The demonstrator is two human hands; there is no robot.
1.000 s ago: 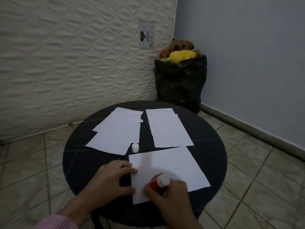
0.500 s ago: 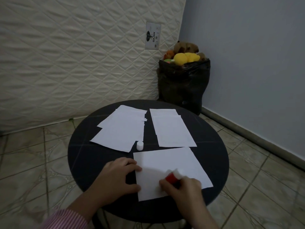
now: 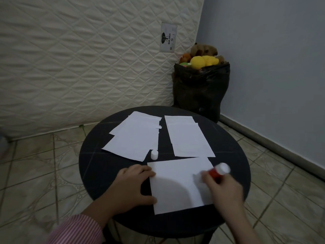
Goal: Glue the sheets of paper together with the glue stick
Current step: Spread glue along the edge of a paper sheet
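Observation:
A white sheet of paper lies at the near edge of the round black table. My left hand presses flat on the sheet's left edge. My right hand grips a red and white glue stick, blurred by motion, tip down near the sheet's right side. The stick's white cap stands just beyond the sheet. Farther back lie two stacks of white sheets, the left stack and the right stack.
A quilted mattress leans against the wall behind the table. A black bag full of plush toys stands in the corner by the grey wall. Tiled floor surrounds the table.
My right hand has swept the glue stick from the sheet's lower left across to its right side. My left hand has stayed on the left edge.

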